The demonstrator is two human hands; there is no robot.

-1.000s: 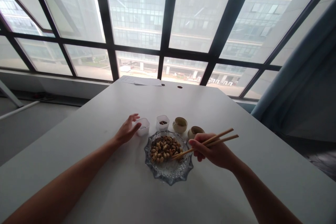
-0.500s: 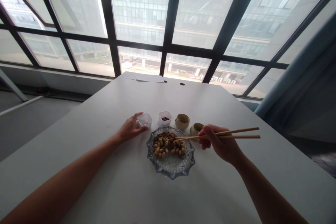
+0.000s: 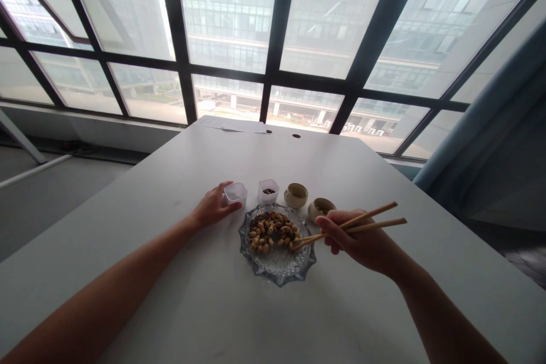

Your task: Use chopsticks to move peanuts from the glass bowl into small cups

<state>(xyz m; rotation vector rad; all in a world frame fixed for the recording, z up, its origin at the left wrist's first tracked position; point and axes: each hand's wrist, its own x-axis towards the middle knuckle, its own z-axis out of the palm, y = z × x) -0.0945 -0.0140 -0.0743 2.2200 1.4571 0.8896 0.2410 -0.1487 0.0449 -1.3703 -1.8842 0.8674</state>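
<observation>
My right hand point(image 3: 352, 239) grips a pair of wooden chopsticks point(image 3: 371, 220), their tips down among the nuts at the right of a scalloped glass bowl point(image 3: 279, 278). Pale brown nuts point(image 3: 258, 239), which look like pistachios, lie there with dark striped seeds. My left hand point(image 3: 215, 205) holds the side of a small clear plastic cup point(image 3: 236, 193), thumb in front and fingers behind. Beside it a second plastic cup point(image 3: 268, 190) has a few dark seeds in it. Two small ceramic cups stand to the right: one point(image 3: 296, 196) beyond the bowl, the other point(image 3: 318, 209) partly behind my right hand.
Everything stands on a white table point(image 3: 179, 273). White paper point(image 3: 234, 124) lies at its far edge, near two round holes in the tabletop. Large dark-framed windows rise beyond, and a blue-grey curtain point(image 3: 482, 125) hangs at the right.
The chopstick tips have moved right and toward me, from the middle of the nuts to their right edge. My right hand has shifted slightly down, uncovering more of the right ceramic cup.
</observation>
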